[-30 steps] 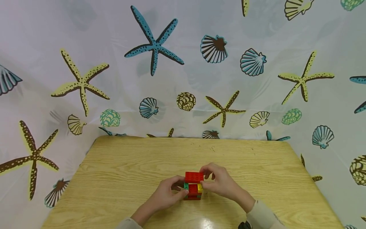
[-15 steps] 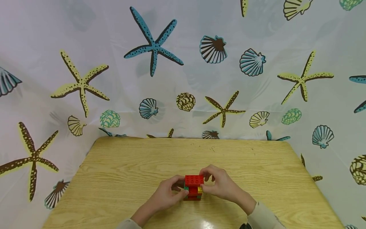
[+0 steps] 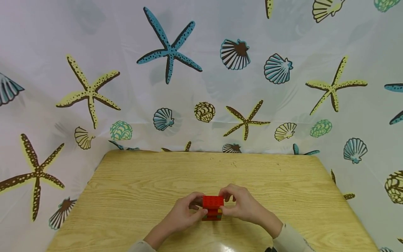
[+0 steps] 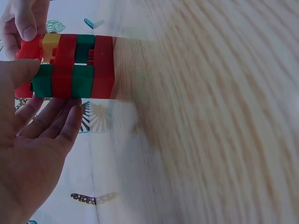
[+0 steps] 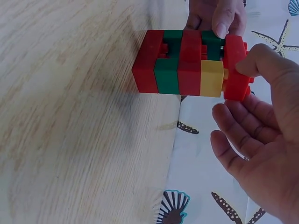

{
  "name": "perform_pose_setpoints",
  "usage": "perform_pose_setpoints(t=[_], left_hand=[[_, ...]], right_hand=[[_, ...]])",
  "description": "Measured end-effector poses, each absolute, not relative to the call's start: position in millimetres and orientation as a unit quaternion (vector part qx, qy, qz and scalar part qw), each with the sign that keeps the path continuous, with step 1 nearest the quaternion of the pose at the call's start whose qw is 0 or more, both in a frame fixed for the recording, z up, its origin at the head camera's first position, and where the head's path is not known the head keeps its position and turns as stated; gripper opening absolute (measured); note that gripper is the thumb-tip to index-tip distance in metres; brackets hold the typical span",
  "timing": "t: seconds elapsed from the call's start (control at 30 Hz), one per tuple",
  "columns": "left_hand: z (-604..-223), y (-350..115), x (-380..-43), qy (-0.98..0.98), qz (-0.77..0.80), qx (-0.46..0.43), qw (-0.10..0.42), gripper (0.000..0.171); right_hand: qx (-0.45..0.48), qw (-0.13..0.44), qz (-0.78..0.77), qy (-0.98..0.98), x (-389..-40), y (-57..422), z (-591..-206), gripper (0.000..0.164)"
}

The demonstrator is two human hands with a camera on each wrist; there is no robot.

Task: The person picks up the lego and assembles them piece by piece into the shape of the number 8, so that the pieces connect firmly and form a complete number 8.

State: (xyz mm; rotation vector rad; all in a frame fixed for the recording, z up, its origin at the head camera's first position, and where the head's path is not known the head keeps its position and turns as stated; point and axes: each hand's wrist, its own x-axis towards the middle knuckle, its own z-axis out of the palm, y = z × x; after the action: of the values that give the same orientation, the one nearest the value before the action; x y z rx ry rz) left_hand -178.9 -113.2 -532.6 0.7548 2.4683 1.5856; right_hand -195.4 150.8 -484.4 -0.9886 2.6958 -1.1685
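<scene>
On the table stands a small stack of toy building bricks, with a long red brick [image 5: 145, 70] at the bottom. Above it come green bricks [image 5: 167, 77], a second red brick [image 5: 189, 70], then a green brick [image 4: 42, 78] on the left and a yellow brick [image 5: 211, 78] on the right. My right hand [image 3: 241, 205] pinches the top red brick [image 3: 213, 202] between thumb and fingers. In the right wrist view a narrow gap shows between it and the yellow brick. My left hand [image 3: 185, 212] holds the stack's upper left side, thumb in front, fingers behind.
The stack stands on a wood-grain table [image 3: 151, 175], towards its near side. A white curtain [image 3: 201, 84] printed with starfish and shells hangs behind the table and along both sides.
My right hand has lowered the top red brick onto the stack, covering most of the green and yellow bricks in the head view. My left hand has stayed at the stack's left side.
</scene>
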Motion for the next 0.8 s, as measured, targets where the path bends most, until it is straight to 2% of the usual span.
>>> perform_pose_setpoints(t=[0.23, 0.67, 0.8], left_hand=[[-528.8, -114.2, -177.5, 0.822, 0.499, 0.272, 0.033, 0.042], [-525.6, -110.5, -174.9, 0.833, 0.467, 0.293, -0.039, 0.027], [-525.2, -111.6, -176.5, 0.835, 0.463, 0.295, -0.041, 0.026]], right_hand=[[-0.326, 0.015, -0.364, 0.872, -193.3, 150.2, -480.6, 0.024], [-0.339, 0.003, -0.360, 0.869, -191.9, 150.4, -484.4, 0.026], [-0.338, 0.000, -0.364, 0.868, -191.8, 150.5, -485.9, 0.027]])
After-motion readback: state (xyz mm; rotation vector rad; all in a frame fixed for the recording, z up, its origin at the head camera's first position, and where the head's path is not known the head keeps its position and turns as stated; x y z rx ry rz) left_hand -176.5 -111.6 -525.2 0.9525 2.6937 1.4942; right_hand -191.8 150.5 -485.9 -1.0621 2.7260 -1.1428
